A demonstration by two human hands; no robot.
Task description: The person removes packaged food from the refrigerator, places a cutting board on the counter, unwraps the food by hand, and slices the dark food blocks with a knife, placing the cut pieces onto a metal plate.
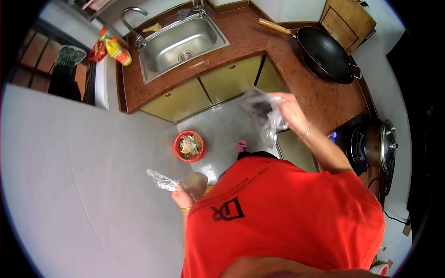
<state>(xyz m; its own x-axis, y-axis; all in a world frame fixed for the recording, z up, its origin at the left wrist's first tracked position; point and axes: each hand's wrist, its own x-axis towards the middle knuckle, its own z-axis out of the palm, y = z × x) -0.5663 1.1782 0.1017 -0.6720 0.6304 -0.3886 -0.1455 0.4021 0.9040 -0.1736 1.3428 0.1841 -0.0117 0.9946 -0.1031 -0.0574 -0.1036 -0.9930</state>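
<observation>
A crumpled clear plastic bag [271, 121] hangs from my right hand [293, 112], whose fingers are closed on its top edge beside the counter corner. Lower left, my left hand [183, 197] is closed round the gathered neck of another clear bag [194, 184]. This second bag bulges with something pale brown that I cannot make out, and its loose end [161, 180] sticks out to the left. Between the two hands, on the floor, stands a red bin [176, 148] with pale and greenish scraps in it.
A steel sink [178, 41] is set in the reddish-brown counter [306, 88]. A black wok [324, 53] lies on the counter near wooden boards [347, 23]. At the right a lidded pot [382, 144] sits on the stove. Yellow bottle [118, 52] left of the sink.
</observation>
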